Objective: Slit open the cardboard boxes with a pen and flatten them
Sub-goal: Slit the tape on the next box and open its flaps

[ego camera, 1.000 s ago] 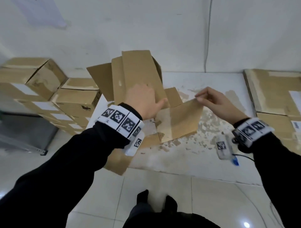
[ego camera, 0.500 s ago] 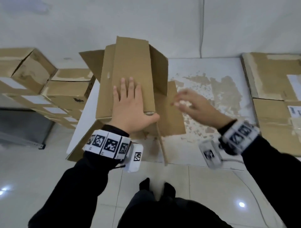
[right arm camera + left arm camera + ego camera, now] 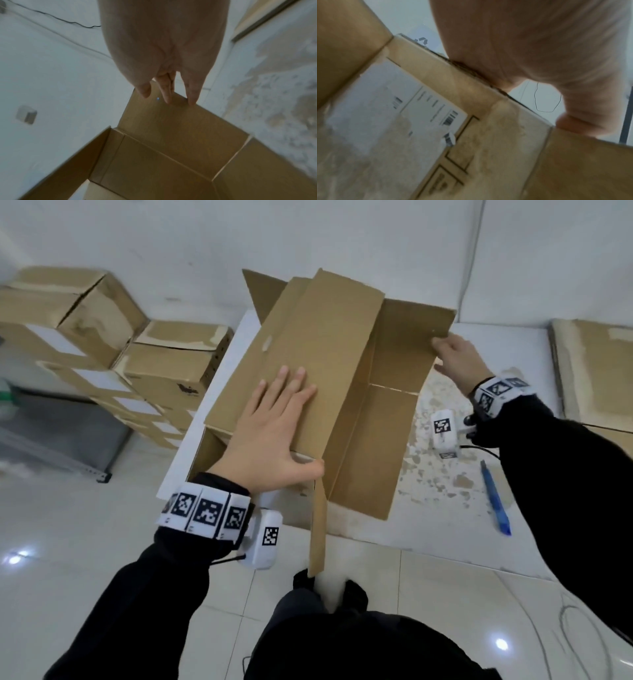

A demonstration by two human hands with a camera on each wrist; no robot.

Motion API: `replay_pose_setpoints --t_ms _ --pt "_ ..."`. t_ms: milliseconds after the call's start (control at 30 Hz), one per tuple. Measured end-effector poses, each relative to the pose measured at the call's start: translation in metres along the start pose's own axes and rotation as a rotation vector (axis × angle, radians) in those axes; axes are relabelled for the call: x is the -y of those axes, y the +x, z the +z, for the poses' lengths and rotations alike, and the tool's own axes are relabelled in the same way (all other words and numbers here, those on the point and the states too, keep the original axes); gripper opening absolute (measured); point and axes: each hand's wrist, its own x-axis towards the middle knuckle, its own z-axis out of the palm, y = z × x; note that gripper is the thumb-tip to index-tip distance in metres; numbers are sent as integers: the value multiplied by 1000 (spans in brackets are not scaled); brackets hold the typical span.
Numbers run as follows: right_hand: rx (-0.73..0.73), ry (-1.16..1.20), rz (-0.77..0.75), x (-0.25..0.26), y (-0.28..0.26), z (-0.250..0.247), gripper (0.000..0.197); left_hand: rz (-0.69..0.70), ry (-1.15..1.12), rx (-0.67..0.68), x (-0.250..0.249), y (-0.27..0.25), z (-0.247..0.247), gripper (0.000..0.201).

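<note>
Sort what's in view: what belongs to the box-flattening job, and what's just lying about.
Job:
- open box, left hand flat on its panel, right hand at its far flap
- pen on the table
- stacked boxes
- flattened cardboard

Lying about:
- wall cable
- grey shelf

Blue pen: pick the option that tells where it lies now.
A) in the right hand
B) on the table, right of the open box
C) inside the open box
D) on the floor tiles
B: the blue plastic pen lies on the worn white table, right of the open brown cardboard box, in neither hand.
</note>
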Motion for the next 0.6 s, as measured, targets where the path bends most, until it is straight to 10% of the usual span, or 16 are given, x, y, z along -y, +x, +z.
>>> replay_pose_setpoints --t_ms 133,333,600 --pt "132 -239 -231 22 -62 7 54 -25 62 -60 1 23 8 101" --pt "430 356 -295 10 -203 74 86 -47 160 -37 2 100 24 95" --pt "-56 253 98 -35 -176 112 27 -6 162 233 21 155 123 82"
